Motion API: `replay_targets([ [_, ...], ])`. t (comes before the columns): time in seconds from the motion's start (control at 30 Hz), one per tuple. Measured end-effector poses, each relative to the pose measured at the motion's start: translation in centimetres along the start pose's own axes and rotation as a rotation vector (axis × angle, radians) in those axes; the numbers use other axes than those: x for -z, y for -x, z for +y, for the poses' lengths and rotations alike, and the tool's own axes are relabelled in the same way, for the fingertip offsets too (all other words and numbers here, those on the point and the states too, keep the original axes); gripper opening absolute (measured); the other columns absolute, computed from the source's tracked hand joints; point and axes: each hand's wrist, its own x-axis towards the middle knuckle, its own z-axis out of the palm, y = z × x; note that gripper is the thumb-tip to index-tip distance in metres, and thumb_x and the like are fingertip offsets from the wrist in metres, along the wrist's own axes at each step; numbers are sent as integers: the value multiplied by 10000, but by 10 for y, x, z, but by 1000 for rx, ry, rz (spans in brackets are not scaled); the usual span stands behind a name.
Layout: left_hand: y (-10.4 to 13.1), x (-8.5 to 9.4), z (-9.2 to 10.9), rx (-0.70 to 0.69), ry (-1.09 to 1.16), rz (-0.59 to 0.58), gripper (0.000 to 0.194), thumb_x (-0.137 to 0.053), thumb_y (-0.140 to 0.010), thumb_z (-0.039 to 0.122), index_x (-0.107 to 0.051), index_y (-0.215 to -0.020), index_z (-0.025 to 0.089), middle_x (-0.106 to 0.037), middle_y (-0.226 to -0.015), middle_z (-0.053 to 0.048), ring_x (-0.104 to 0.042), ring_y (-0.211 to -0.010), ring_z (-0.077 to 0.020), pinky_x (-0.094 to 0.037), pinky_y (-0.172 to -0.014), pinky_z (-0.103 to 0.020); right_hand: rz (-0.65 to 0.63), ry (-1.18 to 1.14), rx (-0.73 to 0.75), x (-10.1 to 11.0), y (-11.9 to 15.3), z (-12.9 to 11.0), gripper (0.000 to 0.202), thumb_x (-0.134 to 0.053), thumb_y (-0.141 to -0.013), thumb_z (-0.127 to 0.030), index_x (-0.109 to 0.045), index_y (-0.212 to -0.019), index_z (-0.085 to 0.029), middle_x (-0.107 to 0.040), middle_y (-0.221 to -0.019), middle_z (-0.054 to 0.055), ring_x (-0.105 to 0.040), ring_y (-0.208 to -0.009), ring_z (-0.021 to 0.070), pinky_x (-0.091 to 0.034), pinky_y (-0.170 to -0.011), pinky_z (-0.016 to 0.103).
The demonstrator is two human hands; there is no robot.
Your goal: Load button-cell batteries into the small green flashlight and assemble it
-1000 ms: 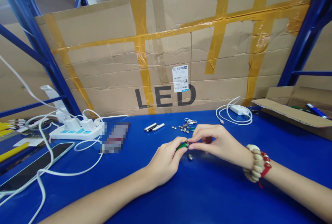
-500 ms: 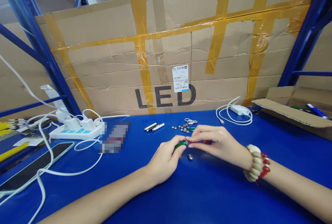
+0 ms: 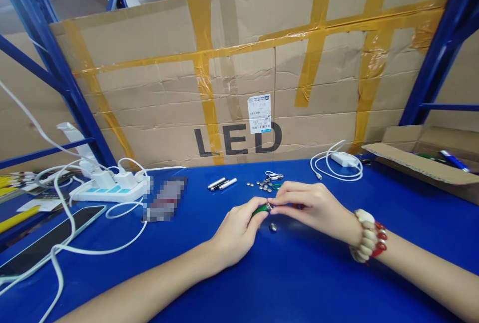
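One green tube (image 3: 260, 209) pinched between left fingers (image 3: 256, 202), right fingers (image 3: 285, 210) nearly closed, hold unclear

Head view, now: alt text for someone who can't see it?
A left hand holds a small green tube with a silver end; the right hand is at that end, its grip unclear. Small silver discs lie beyond on the blue tabletop.

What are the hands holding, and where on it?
The left hand pinches a small, silver-ended green cylinder by its green body. The right hand is at the silvery end; its grip is unclear.
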Motion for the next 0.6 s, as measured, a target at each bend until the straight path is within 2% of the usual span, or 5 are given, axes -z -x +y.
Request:
replay_targets([
  [0.4, 0, 0, 0, -8, -3, -5, 229, -353, -907, 239, -521, -1059, 207, -608, -787, 9, -544, -651, -108, -388, -616, -204, 5, -31, -12, 0, -1, 0, 200, -539, -839, -311, -684, -874, -177, -644, -783, 37, -598, -686, 105, -463, -599, 194],
  [0.6, 2, 2, 2, 15, -91, -40, 234, -335, -912, 243, -519, -1054, 226, -618, -803, 15, -560, -689, -121, -394, -623, -209, -21, -102, -36, 1, -1, 1, 243, -530, -835, -362, -692, -801, -184, -638, -748, 32, -588, -652, 101, -448, -577, 198],
])
